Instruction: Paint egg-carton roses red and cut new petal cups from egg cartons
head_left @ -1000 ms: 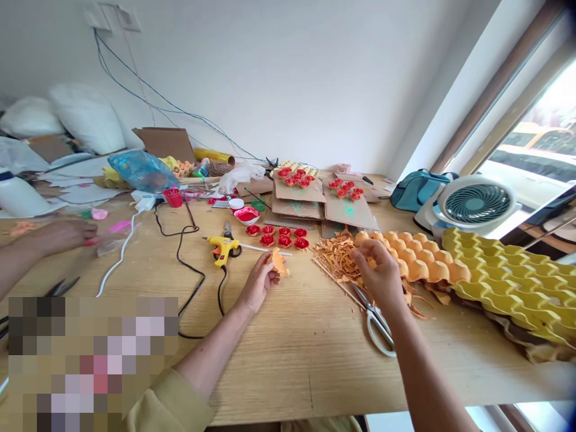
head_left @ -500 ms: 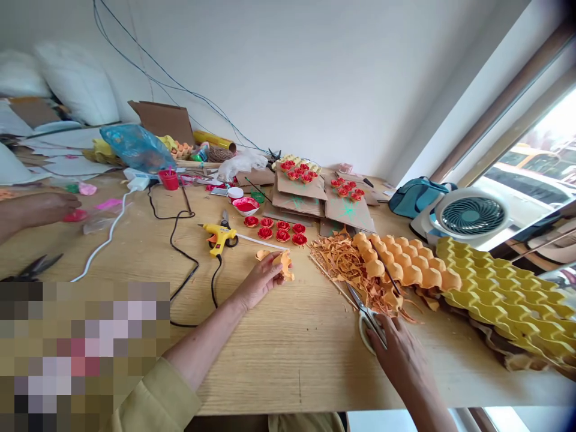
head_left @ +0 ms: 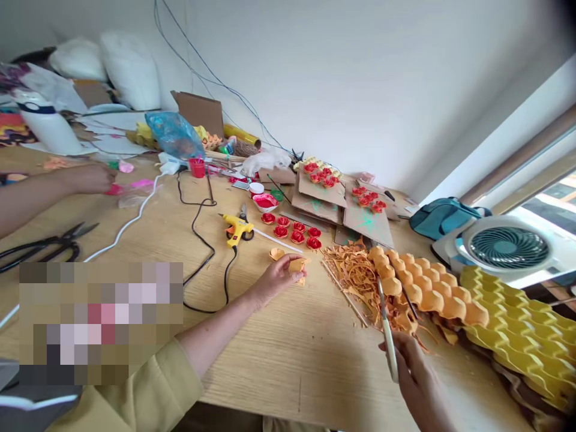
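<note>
My left hand is closed around a cut orange egg-carton piece just above the table. Beside it lies another orange egg-carton cup. In my right hand is a pair of scissors with cream handles, raised and seen edge-on, blades pointing away from me. Beyond the blades are a heap of orange carton scraps and an orange egg tray. Several red paper flowers stand in rows ahead of my left hand.
A yellow glue gun with a black cord lies left of centre. Behind the flowers are a bowl of red paint and cardboard sheets. Yellow egg trays and a fan occupy the right. A co-worker's hand reaches in at left, near black scissors.
My right hand has lifted the scissors off the table and turned them on edge. The carton piece in my left hand has turned. My view has swung a little left.
</note>
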### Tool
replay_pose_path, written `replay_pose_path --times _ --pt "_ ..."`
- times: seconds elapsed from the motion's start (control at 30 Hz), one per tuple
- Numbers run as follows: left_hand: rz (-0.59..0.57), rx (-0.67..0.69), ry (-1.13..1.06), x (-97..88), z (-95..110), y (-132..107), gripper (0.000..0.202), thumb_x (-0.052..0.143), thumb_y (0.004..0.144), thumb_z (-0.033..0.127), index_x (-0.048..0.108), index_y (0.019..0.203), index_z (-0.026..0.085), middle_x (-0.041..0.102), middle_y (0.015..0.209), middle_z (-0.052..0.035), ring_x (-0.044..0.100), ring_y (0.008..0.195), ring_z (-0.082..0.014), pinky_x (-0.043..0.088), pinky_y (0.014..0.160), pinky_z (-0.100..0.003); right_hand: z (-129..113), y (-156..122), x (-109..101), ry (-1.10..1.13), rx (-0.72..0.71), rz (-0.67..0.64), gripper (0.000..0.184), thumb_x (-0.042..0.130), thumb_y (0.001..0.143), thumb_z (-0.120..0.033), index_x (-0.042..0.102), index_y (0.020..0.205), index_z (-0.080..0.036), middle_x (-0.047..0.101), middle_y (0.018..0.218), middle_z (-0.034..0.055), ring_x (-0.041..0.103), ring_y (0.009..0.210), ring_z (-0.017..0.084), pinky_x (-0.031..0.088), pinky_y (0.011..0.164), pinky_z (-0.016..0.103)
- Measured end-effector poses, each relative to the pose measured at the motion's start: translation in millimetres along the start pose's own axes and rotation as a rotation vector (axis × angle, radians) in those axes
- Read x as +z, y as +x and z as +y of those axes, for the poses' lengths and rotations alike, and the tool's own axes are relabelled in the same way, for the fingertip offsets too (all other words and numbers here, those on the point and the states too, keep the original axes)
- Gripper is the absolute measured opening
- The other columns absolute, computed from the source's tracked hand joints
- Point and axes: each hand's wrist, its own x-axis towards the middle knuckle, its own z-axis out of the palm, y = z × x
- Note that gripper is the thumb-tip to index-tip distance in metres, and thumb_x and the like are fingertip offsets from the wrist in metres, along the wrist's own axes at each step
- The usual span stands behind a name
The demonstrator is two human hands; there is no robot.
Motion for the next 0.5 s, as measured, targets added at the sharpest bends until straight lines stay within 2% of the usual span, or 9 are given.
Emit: replay_pose_path --times 0.1,0.2,0.27,0.37,0.5 --pt "-0.026 0.070 0.122 1.5 -3 -2 0.056 0.086 0.074 0.037 0.063 0.122 0.018 0.070 0.112 -0.0074 0.069 0.104 -0.0223 0.054 0.094 -0.034 -44 26 23 0.294 -0.021 0.013 0.045 0.064 0.089 -0.064 0.067 0.109 -0.023 0.069 0.083 0.0067 0.063 0.071 0.021 0.051 0.056 0.029" --pt "-0.010 0.193 0.319 1.4 -7 -4 0.056 0.083 0.076 0.033 0.061 0.124 0.018 0.067 0.119 -0.0100 0.067 0.110 -0.0245 0.055 0.096 -0.036 -91 55 52 0.479 0.020 -0.045 0.045 0.082 0.075 -0.057 0.069 0.098 -0.021 0.060 0.072 0.0009 0.054 0.065 0.018 0.045 0.056 0.027" --pt "0.005 0.266 0.482 1.2 -8 -6 0.054 0.081 0.078 0.030 0.059 0.126 0.018 0.066 0.123 -0.0115 0.065 0.115 -0.0260 0.055 0.097 -0.037 -114 73 71 0.608 0.046 -0.085 0.045 0.087 0.069 -0.055 0.068 0.090 -0.020 0.055 0.067 -0.0019 0.047 0.060 0.014 0.038 0.052 0.025" --pt "-0.015 0.359 0.674 2.3 -6 -10 0.050 0.078 0.081 0.025 0.058 0.126 0.018 0.066 0.125 -0.0123 0.064 0.115 -0.0256 0.055 0.093 -0.035 -128 88 96 0.769 0.069 -0.093 0.048 0.090 0.066 -0.056 0.065 0.088 -0.021 0.055 0.067 -0.0033 0.045 0.059 0.013 0.037 0.053 0.025" --pt "-0.070 0.434 0.799 6.8 -7 -13 0.048 0.077 0.082 0.020 0.058 0.126 0.017 0.068 0.120 -0.0120 0.065 0.108 -0.0242 0.055 0.090 -0.035 -123 88 117 0.918 0.125 -0.059 0.050 0.090 0.065 -0.055 0.063 0.092 -0.023 0.061 0.074 -0.0026 0.054 0.064 0.014 0.044 0.060 0.027"
